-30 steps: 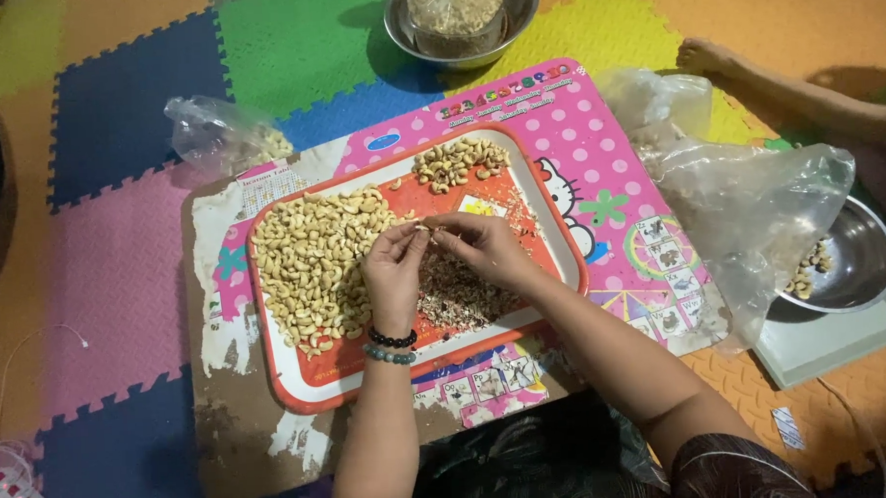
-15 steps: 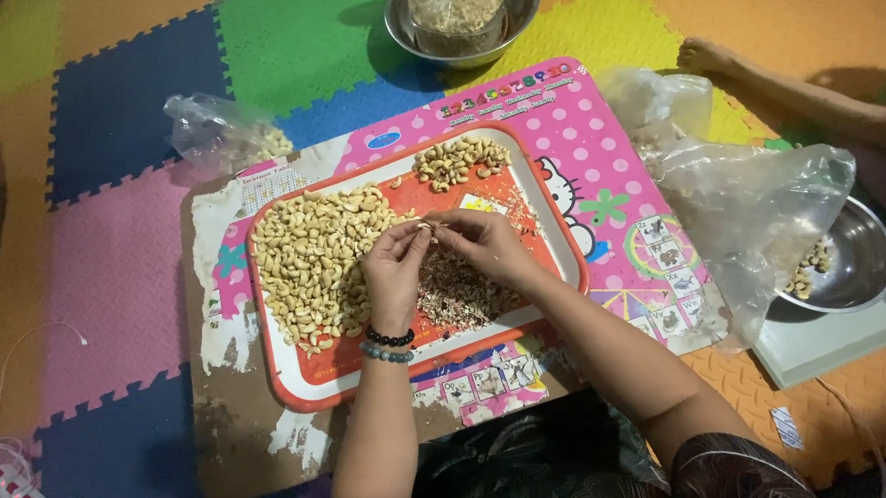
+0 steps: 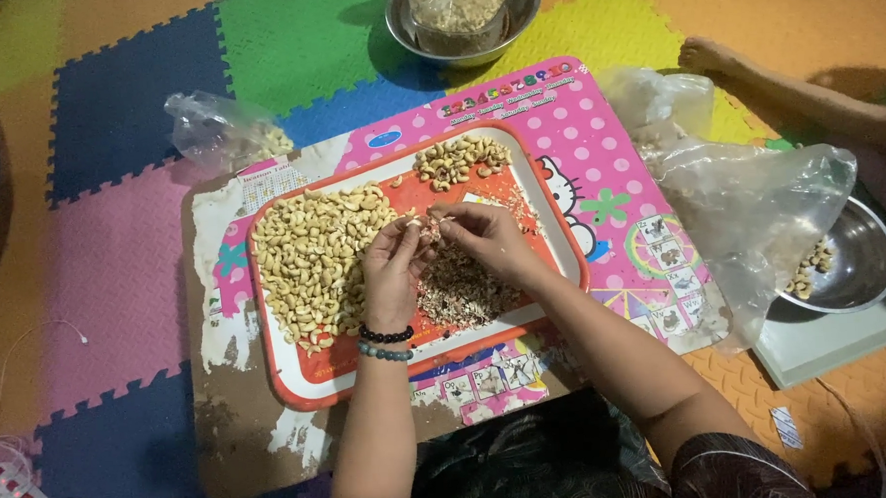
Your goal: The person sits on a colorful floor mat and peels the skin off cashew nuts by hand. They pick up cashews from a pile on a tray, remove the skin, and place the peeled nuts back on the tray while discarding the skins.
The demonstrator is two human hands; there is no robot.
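Over the middle of an orange tray (image 3: pixel 290 377), the left hand (image 3: pixel 393 272) and right hand (image 3: pixel 484 240) meet fingertip to fingertip, both pinching one cashew nut (image 3: pixel 428 226), with the cashew heap (image 3: pixel 311 258) just left of the left hand.

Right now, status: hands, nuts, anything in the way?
Left hand and right hand pinch one cashew together over the tray. Big cashew pile left, skin scraps beneath. Nothing between hands and piles.

One head-worn camera, looking steeply down from above the seated person, fairly near, orange tray (image 3: pixel 560 237) centred, foam floor mat (image 3: pixel 115 123) filling the edges
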